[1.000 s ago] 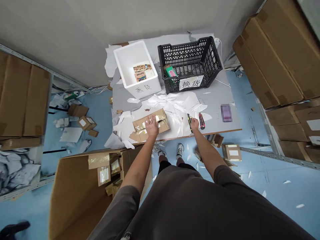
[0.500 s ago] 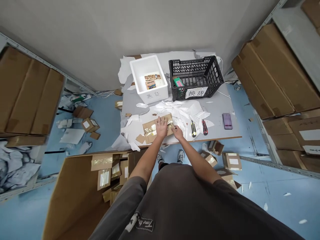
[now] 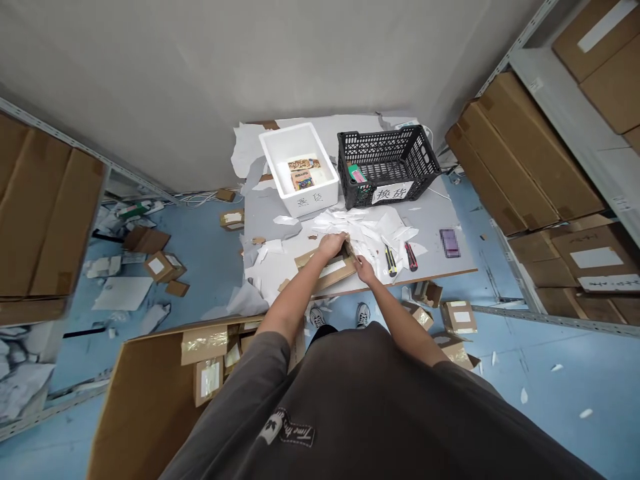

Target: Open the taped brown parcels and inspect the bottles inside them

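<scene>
A flat cardboard box (image 3: pixel 334 269) with a white label lies near the front edge of the table, its right end raised in a flap. My left hand (image 3: pixel 333 245) is closed on the far side of that end. My right hand (image 3: pixel 365 268) pinches the near right side of the same end. Two utility knives, one yellow and black (image 3: pixel 391 261) and one red (image 3: pixel 411 257), lie to the right of my right hand. Torn white paper (image 3: pixel 360 225) is spread just beyond the box.
A white foam bin (image 3: pixel 314 202) and a black crate (image 3: pixel 357 194) stand at the back of the table (image 3: pixel 435 230). A purple phone (image 3: pixel 450 243) lies at the right. A large open carton (image 3: pixel 145 393) stands at the lower left; shelves with cartons flank both sides.
The box now shows a white label on top, and its right end is raised. My left hand has gone from lying flat on it to closing on its far right end. The view has shifted slightly.
</scene>
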`<state>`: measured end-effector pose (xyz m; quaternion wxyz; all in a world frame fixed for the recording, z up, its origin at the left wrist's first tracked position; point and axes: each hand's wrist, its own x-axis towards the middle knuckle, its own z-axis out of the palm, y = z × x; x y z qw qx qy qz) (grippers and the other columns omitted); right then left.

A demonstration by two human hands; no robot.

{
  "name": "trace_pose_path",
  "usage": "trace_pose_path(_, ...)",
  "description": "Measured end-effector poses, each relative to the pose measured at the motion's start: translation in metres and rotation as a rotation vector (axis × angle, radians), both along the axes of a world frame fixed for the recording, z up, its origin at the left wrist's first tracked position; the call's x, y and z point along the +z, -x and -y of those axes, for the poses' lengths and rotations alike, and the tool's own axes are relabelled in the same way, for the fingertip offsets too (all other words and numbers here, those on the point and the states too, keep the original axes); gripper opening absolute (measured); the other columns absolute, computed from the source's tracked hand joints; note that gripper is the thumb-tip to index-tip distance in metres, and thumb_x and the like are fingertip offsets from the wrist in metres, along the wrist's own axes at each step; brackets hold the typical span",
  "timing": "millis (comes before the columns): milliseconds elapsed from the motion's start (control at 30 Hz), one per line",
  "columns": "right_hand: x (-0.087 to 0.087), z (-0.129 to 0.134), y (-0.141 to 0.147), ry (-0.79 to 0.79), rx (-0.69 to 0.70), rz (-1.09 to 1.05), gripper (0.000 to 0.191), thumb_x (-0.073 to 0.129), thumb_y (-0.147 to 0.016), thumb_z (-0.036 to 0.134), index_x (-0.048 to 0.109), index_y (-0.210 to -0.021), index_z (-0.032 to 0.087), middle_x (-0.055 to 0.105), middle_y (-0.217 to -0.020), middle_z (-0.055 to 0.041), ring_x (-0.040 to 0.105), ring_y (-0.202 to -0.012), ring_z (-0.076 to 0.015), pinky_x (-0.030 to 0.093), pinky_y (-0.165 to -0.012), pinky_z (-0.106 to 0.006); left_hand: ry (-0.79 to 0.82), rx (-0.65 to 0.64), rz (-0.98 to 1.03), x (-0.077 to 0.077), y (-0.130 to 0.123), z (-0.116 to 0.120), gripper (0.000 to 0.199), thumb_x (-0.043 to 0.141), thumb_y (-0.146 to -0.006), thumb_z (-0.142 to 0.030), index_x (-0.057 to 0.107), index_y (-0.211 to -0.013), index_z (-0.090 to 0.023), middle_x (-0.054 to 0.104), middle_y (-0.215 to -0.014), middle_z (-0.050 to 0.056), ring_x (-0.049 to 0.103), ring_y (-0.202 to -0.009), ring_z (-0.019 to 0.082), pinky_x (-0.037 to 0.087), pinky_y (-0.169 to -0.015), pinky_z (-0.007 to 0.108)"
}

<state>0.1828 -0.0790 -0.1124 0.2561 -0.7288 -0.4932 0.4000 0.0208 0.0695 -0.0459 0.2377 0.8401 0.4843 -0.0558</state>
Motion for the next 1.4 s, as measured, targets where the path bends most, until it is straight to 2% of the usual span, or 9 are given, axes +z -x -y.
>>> trace_pose_path(200, -0.007, -0.022, -0.007, 0.033, 0.029, -0.134, 0.04, 0.055, -0.099, 0.046, 0.073, -0.126, 0.022, 0.079, -0.127, -0.0076, 0.072, -0.117, -0.0248, 0.056, -0.105, -0.041, 0.05, 0.046, -0.011, 0.014, 0.036, -0.027, 0.033, 0.072, -0.099, -0.034, 0.079, -0.129, -0.023, 0.081, -0.128, 0.015, 0.074, -0.123, 0.033, 0.054, -0.102, 0.036)
trace_pose_path(400, -0.005, -0.08, 0.014, 0.01, 0.055, -0.159, 0.037, 0.062, -0.095, 0.049, 0.075, -0.115, 0.02, 0.08, -0.124, -0.0101, 0.071, -0.117, -0.0256, 0.055, -0.107, -0.041, 0.177, 0.417, 0.12, 0.007, 0.109, -0.033, 0.034, 0.076, -0.096, -0.033, 0.081, -0.124, -0.013, 0.082, -0.123, 0.019, 0.076, -0.117, 0.037, 0.057, -0.098, 0.037)
trace_pose_path(567, 0.005, -0.126, 0.072, 0.037, -0.012, 0.041, 0.056, 0.063, -0.098, 0.054, 0.067, -0.138, 0.016, 0.074, -0.132, -0.0173, 0.07, -0.122, -0.0294, 0.056, -0.106, -0.041, 0.24, 0.698, 0.26, -0.005, 0.177, -0.009, 0.038, 0.068, -0.101, -0.031, 0.076, -0.134, -0.013, 0.084, -0.122, 0.014, 0.08, -0.105, 0.029, 0.061, -0.093, 0.034)
trace_pose_path(733, 0.02, -0.104, 0.135, 0.014, 0.204, 0.199, 0.102, 0.082, -0.085, 0.053, 0.037, -0.17, 0.019, 0.036, -0.176, -0.0225, 0.046, -0.153, -0.0401, 0.046, -0.121, -0.052, 0.091, 0.893, 0.386, -0.017, 0.207, 0.033, 0.064, 0.062, -0.103, -0.031, 0.051, -0.163, -0.014, 0.077, -0.142, 0.013, 0.076, -0.122, 0.026, 0.058, -0.108, 0.037)
trace_pose_path(833, 0.023, -0.077, 0.155, 0.032, 0.224, 0.251, 0.113, 0.086, -0.078, 0.042, 0.031, -0.175, 0.022, 0.019, -0.183, -0.0227, 0.035, -0.161, -0.045, 0.043, -0.123, -0.059, -0.159, 0.853, 0.244, -0.017, 0.21, 0.049, 0.075, 0.063, -0.104, -0.034, 0.038, -0.172, -0.015, 0.057, -0.166, 0.017, 0.057, -0.15, 0.029, 0.047, -0.124, 0.041)
trace_pose_path(933, 0.026, -0.064, 0.146, -0.058, 0.156, 0.138, 0.101, 0.076, -0.082, 0.038, 0.035, -0.172, 0.019, 0.032, -0.178, -0.0223, 0.039, -0.16, -0.0398, 0.045, -0.123, -0.056, -0.255, 0.618, 0.1, -0.013, 0.208, 0.058, 0.05, 0.053, -0.109, -0.03, 0.061, -0.157, -0.019, 0.052, -0.169, 0.016, 0.043, -0.159, 0.032, 0.036, -0.131, 0.047)
trace_pose_path(1100, 0.034, -0.063, 0.083, -0.012, -0.023, -0.246, 0.078, 0.065, -0.084, 0.046, 0.053, -0.155, 0.017, 0.074, -0.136, -0.0171, 0.074, -0.114, -0.0311, 0.06, -0.099, -0.044, -0.088, 0.171, 0.066, -0.011, 0.189, 0.07, 0.038, 0.049, -0.107, -0.023, 0.08, -0.129, -0.024, 0.07, -0.148, 0.015, 0.042, -0.157, 0.033, 0.033, -0.131, 0.059)
trace_pose_path(1267, 0.023, -0.051, 0.042, 0.131, -0.16, -0.461, 0.06, 0.079, -0.075, 0.061, 0.067, -0.119, 0.022, 0.079, -0.091, -0.0047, 0.073, -0.085, -0.0262, 0.059, -0.08, -0.037, 0.109, 0.038, 0.028, -0.016, 0.167, 0.089, 0.039, 0.056, -0.104, -0.046, 0.086, -0.109, -0.022, 0.074, -0.145, 0.013, 0.025, -0.167, 0.044, -0.004, -0.131, 0.081)
trace_pose_path(1400, 0.003, -0.044, 0.057, 0.214, -0.241, -0.397, 0.056, 0.077, -0.074, 0.068, 0.067, -0.105, 0.022, 0.074, -0.084, -0.0017, 0.069, -0.083, -0.0226, 0.056, -0.077, -0.033, 0.235, 0.095, 0.193, -0.015, 0.173, 0.092, 0.048, 0.043, -0.111, -0.049, 0.087, -0.11, -0.028, 0.076, -0.144, 0.004, 0.033, -0.166, 0.037, -0.015, -0.132, 0.076)
